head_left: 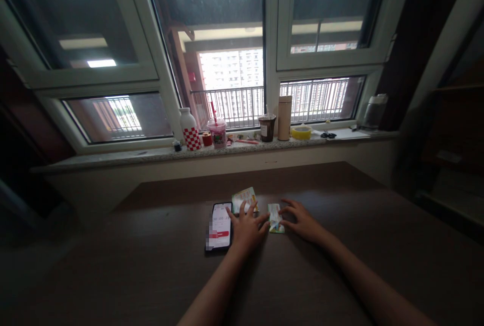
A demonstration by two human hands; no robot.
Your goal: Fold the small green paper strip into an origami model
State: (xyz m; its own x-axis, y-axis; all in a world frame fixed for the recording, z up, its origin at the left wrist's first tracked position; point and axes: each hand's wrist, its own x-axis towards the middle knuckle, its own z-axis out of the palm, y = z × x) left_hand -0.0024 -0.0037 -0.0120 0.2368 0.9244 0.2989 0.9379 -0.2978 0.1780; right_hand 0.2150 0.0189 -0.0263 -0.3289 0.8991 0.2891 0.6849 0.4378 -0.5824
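Observation:
A small green-and-white printed packet or card (276, 218) lies flat on the brown table between my two hands. My left hand (247, 227) is open, its fingers spread, with the thumb side by the packet's left edge. Its other fingertips reach over the near edge of a second printed packet or card (245, 199), green, white and yellow. From the right, my right hand (301, 221) comes to the first packet's right edge, fingers curved and apart, fingertips at the edge. A phone (221, 226) with a lit screen and a red button lies just left of my left hand.
The dark table (159, 265) ends at the wall under a windowsill (242, 147). On the sill stand a red-checked bottle (190, 129), a pink cup with straw (217, 133), a dark drink cup (266, 128), a beige flask (284, 118), yellow tape (301, 133) and scissors (328, 135).

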